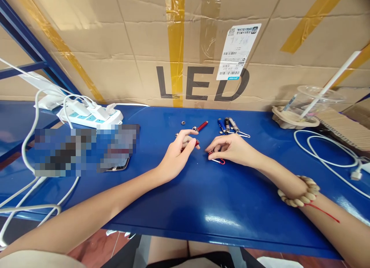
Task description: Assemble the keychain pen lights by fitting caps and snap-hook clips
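My left hand (180, 149) is closed around a small red metal tube (196, 143), whose end shows past the fingertips. Opposite it, my right hand (228, 149) pinches a small clip (218, 160) with red and silver parts, partly hidden under the fingers. A gap separates the two hands. Beyond my left hand a red pen-like tube (202, 126) with a silver end lies on the blue table (185, 206), and near it is a small silver ring-shaped piece (183, 123). Behind my right hand lie a blue mini flashlight (221, 125), a black one (227, 124) and a silver one (233, 124), with clips.
On the left are a white power strip (106, 117) with cables and a phone (118, 166), partly blurred. A large cardboard box (138, 48) stands along the back. To the right, a clear plastic cup (313, 100) sits in a carton tray (295, 119) near a coiled white cable (320, 160).
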Demonstrator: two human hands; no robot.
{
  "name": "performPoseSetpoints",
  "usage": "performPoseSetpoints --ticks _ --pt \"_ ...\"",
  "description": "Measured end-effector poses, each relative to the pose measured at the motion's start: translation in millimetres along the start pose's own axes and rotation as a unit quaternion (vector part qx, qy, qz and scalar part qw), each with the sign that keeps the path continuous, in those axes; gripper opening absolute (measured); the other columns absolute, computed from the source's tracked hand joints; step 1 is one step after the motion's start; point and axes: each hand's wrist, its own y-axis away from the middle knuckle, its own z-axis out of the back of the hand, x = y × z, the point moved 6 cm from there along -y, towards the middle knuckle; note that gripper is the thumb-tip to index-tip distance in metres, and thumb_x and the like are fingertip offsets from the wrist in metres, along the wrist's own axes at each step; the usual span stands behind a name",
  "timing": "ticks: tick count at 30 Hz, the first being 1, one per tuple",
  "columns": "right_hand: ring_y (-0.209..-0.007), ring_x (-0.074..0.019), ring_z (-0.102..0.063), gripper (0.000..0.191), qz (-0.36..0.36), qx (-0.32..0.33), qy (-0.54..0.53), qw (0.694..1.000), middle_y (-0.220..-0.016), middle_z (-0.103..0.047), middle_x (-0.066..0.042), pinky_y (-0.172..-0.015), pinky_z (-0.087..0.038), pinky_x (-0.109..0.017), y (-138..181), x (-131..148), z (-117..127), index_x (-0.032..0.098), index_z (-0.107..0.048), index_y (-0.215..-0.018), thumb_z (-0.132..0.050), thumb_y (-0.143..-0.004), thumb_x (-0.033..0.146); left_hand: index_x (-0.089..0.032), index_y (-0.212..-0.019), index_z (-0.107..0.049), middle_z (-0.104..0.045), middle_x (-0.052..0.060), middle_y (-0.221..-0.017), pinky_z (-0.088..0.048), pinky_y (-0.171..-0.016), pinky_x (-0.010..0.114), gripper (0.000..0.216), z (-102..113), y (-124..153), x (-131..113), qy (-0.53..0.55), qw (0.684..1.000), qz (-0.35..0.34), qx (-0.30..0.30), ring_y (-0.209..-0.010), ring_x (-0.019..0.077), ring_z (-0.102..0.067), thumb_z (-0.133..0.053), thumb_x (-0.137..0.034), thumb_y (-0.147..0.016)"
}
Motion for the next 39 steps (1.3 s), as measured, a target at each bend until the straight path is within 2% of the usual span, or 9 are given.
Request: performPoseSetpoints --ticks 4,7,11,16,25,32,39 --pt "-0.063 -0.0175 -0.064 0.042 -0.015 -0.051 -0.053 0.997 -0.077 -0.070 -0.008 -0.063 -0.055 -0.033 1 2 5 0.015 -0.073 -0.082 -0.073 -0.060 0.051 -0.020 -0.108 -0.047 -0.058 0.001 -0.080 -0.036 -0.062 0.022 0.030 -1 0 2 -0.004 1.000 0.005 0.008 -0.068 0.0093 -0.049 -0.043 -0.042 -0.088" --pt "-0.064 -0.0180 -0.065 0.043 -0.030 -0.063 -0.081 0.994 -0.081 -0.071 -0.008 -0.069 -0.056 -0.036 1 0 6 0.015 -0.073 -0.088 -0.073 -0.061 0.049 -0.020 -0.105 -0.047 -0.057 0.000 -0.078 -0.035 -0.059 0.022 0.028 -1 0 3 -0.008 1.000 0.014 0.011 -0.064 0.0085 -0.046 -0.043 -0.041 -0.088" --pt "-0.079 -0.0204 -0.067 0.043 -0.044 -0.088 -0.108 0.989 -0.090 -0.072 -0.008 -0.080 -0.055 -0.038 1 -1 6 0.017 -0.071 -0.099 -0.071 -0.066 0.044 -0.020 -0.103 -0.047 -0.056 -0.001 -0.078 -0.034 -0.058 0.021 0.024 0 0 1 -0.014 1.000 0.014 0.008 -0.062 0.0079 -0.043 -0.043 -0.039 -0.088" --pt "-0.091 -0.0224 -0.066 0.041 -0.036 -0.114 -0.123 0.985 -0.101 -0.070 -0.008 -0.085 -0.053 -0.039 3 4 7 0.019 -0.070 -0.102 -0.069 -0.069 0.043 -0.019 -0.102 -0.047 -0.054 -0.001 -0.076 -0.037 -0.063 0.022 0.021 -2 1 -2 -0.016 1.000 0.011 0.013 -0.067 0.0085 -0.047 -0.044 -0.035 -0.088" --pt "-0.086 -0.0221 -0.067 0.047 -0.035 -0.067 -0.178 0.981 -0.100 -0.070 -0.010 -0.080 -0.054 -0.039 5 8 -7 0.018 -0.068 -0.106 -0.071 -0.068 0.044 -0.019 -0.098 -0.049 -0.058 0.001 -0.084 -0.045 -0.074 0.024 0.022 -8 1 -2 -0.028 0.998 -0.041 0.046 -0.076 0.0099 -0.055 -0.058 -0.028 -0.079" --pt "-0.075 -0.0189 -0.068 0.051 -0.033 -0.058 -0.198 0.978 -0.091 -0.071 -0.009 -0.076 -0.055 -0.038 5 12 -12 0.016 -0.064 -0.108 -0.072 -0.066 0.044 -0.018 -0.091 -0.054 -0.062 0.003 -0.092 -0.046 -0.081 0.027 0.014 -6 0 -4 -0.054 0.996 -0.053 0.043 -0.088 0.0138 -0.059 -0.057 -0.026 -0.080" --pt "-0.082 -0.0195 -0.067 0.045 -0.042 -0.036 -0.151 0.987 -0.092 -0.071 -0.008 -0.078 -0.054 -0.035 6 13 -15 0.018 -0.068 -0.101 -0.071 -0.066 0.045 -0.018 -0.094 -0.053 -0.061 0.003 -0.093 -0.046 -0.080 0.025 0.015 -3 0 -6 -0.047 0.997 -0.060 0.020 -0.086 0.0128 -0.058 -0.053 -0.028 -0.083"
